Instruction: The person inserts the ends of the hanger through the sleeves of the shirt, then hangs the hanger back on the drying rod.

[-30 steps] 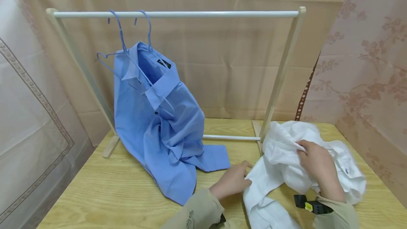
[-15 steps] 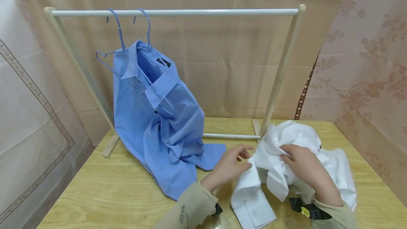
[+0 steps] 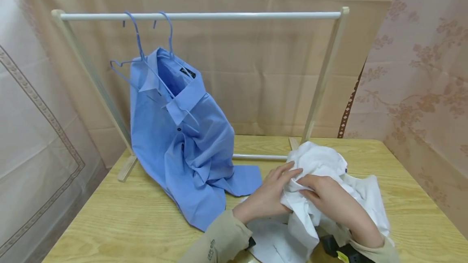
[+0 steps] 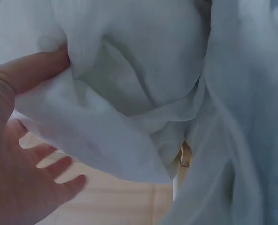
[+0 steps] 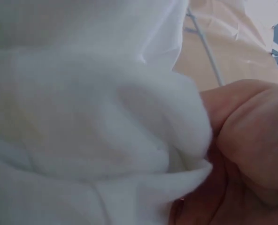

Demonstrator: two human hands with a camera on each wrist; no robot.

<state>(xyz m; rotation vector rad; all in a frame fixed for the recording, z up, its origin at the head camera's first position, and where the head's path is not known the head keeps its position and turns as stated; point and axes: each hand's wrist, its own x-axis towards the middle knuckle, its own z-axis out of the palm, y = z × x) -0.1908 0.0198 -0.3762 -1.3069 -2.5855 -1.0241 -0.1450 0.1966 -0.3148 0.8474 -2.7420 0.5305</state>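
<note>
White garment (image 3: 318, 161): bunched and creased, on the right half of the desk (image 3: 98, 214), just in front of the rack's right foot; a flatter part spreads toward the viewer.
Left hand (image 3: 268, 196): touching the white garment's left side, its grip loose, fingers spread and thumb against a fold.
Right hand (image 3: 330, 204): its grip pinching white cloth, just beside the left hand.
Blue shirt (image 3: 199, 153): hanging at the rack's left, lopsided, its lower part slumped on the desk.
Hangers (image 3: 137, 39): two, blue, hooked over the top bar.
Rack (image 3: 248, 16): white bars, pale wooden legs, standing on the desk before a beige curtain (image 3: 270, 72).
</note>
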